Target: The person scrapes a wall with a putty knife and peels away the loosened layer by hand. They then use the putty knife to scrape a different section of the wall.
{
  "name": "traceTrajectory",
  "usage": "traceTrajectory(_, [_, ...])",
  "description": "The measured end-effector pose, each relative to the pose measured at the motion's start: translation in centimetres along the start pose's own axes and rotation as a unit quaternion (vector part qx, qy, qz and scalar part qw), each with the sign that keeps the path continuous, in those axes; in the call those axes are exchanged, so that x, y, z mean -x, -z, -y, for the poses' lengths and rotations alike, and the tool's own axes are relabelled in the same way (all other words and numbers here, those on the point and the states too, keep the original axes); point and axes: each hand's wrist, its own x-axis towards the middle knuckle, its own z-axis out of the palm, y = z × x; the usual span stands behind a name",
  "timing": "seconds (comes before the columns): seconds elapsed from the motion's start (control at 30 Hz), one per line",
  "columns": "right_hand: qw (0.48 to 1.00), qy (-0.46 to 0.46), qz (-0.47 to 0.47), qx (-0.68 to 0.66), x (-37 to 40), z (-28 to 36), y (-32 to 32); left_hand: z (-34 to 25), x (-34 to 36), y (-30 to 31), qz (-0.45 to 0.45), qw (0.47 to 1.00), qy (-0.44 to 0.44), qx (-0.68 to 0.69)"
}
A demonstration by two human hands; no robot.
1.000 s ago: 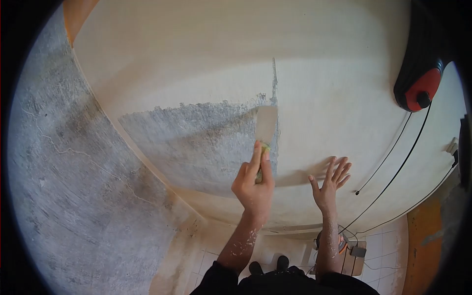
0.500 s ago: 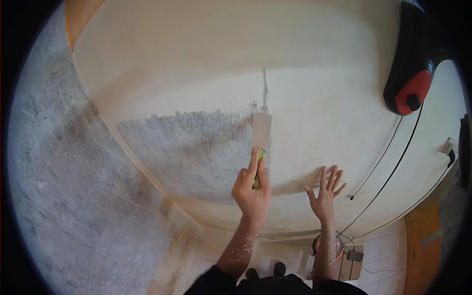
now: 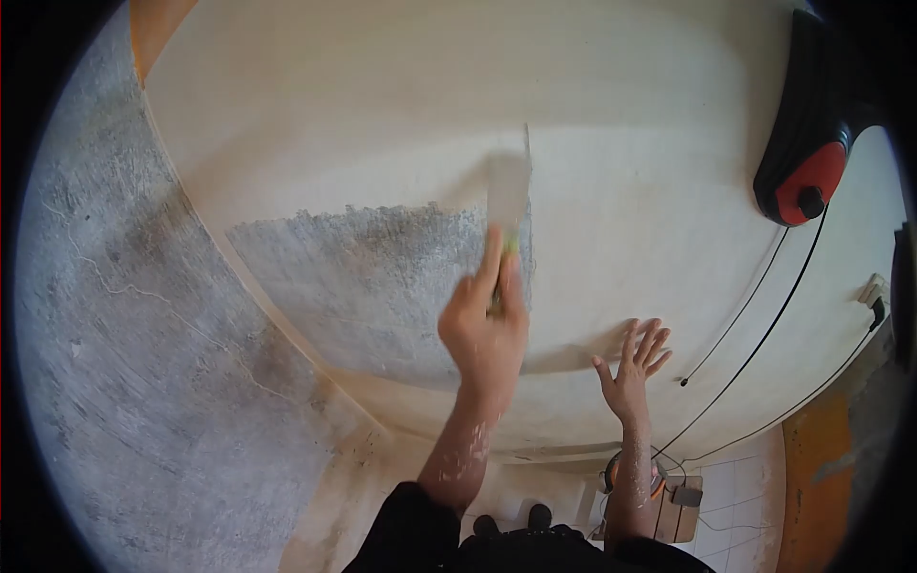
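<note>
My left hand (image 3: 485,329) is closed round the handle of a wide putty knife (image 3: 508,186), with the index finger stretched up toward the blade. The blade, blurred by motion, lies at the pale wall (image 3: 650,181), above the top edge of a rough grey patch (image 3: 382,258). A thin dark vertical line runs just right of the blade. Lower right, my right hand (image 3: 630,375) has its fingers spread against the pale wall, holding nothing. White specks dot both forearms.
A rough grey wall (image 3: 162,353) meets the pale wall at the left corner. A black and red device (image 3: 812,181) hangs at upper right, with cables below. A plug sits in a socket (image 3: 872,291). Below are a wooden stool (image 3: 676,520) and a tiled floor.
My left hand and the putty knife have moved up the wall, bringing the blade above the grey patch's top edge. My right hand remains spread in nearly the same place.
</note>
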Motion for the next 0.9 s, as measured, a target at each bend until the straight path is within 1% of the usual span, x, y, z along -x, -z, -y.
traceTrajectory(0.07, [0.999, -0.022, 0.025, 0.021, 0.3, -0.3, -0.3, 1.6, 2.9, 0.0, 0.013, 1.0, 0.003, 0.004])
traceTrajectory(0.1, [0.999, -0.006, 0.007, 0.042, 0.3, -0.8, -1.0, 1.9, 3.6, -0.3, 0.016, 1.0, 0.006, 0.006])
traceTrajectory(0.13, [0.999, -0.005, -0.034, 0.026, -0.1, -1.0, -2.1, 1.9, 4.0, -0.6, 0.019, 1.0, 0.015, 0.009])
traceTrajectory(0.17, [0.998, -0.003, -0.066, 0.013, -0.2, -0.9, -3.0, 1.2, 2.6, -1.0, -0.011, 1.0, 0.006, 0.02])
traceTrajectory(0.2, [0.995, 0.001, -0.097, 0.0, -0.3, -0.7, -3.8, 0.2, 1.0, -1.1, -0.005, 1.0, 0.004, 0.026])
traceTrajectory(0.23, [0.987, 0.004, -0.162, -0.006, -0.7, 0.4, -4.3, -0.7, -0.8, -1.0, -0.001, 0.999, -0.003, 0.033])
traceTrajectory(0.27, [0.983, 0.002, -0.181, -0.025, -0.9, 1.4, -4.7, -1.2, -1.6, -0.7, 0.005, 0.999, -0.009, 0.04])
traceTrajectory(0.33, [0.972, 0.005, -0.227, -0.059, -1.9, 1.9, -5.2, -0.9, 0.2, -0.3, 0.02, 0.999, 0.013, 0.026])
traceTrajectory(0.37, [0.964, 0.005, -0.264, -0.022, -2.2, 1.5, -6.3, 0.2, 2.3, 0.0, 0.031, 0.999, 0.018, 0.014])
traceTrajectory(0.4, [0.954, 0.03, -0.298, 0.005, -2.7, 0.7, -7.7, 1.3, 3.8, 0.0, 0.043, 0.999, 0.022, 0.0])
traceTrajectory(0.43, [0.942, 0.051, -0.33, 0.032, -3.0, -0.1, -8.7, 1.5, 4.0, -0.3, 0.029, 0.999, 0.004, 0.015])
traceTrajectory(0.47, [0.929, 0.072, -0.357, 0.063, -2.9, -1.0, -9.6, 1.6, 3.7, -0.5, 0.03, 0.999, 0.006, 0.02])
traceTrajectory(0.5, [0.921, 0.077, -0.379, 0.047, -3.0, -0.6, -9.2, 0.8, 3.1, -0.4, 0.031, 0.999, 0.016, 0.022])
traceTrajectory(0.57, [0.923, 0.08, -0.372, 0.054, -2.6, -1.3, -9.4, 1.0, 2.9, 0.0, 0.029, 0.999, 0.019, 0.032])
traceTrajectory(0.63, [0.92, 0.075, -0.38, 0.054, -2.6, -1.1, -9.7, 2.1, 2.6, 0.8, 0.035, 0.998, -0.007, 0.048])
traceTrajectory(0.73, [0.912, 0.071, -0.402, 0.049, -3.2, -0.9, -9.8, 2.5, 3.0, 1.2, 0.059, 0.998, 0.006, 0.031])
traceTrajectory(0.8, [0.91, 0.075, -0.405, 0.048, -2.9, -0.8, -9.7, 1.4, -0.1, -0.2, 0.029, 0.998, -0.008, 0.05])
traceTrajectory(0.9, [0.909, 0.07, -0.407, 0.056, -2.9, -0.8, -9.3, -0.2, -1.3, 0.1, 0.025, 0.997, -0.016, 0.065])
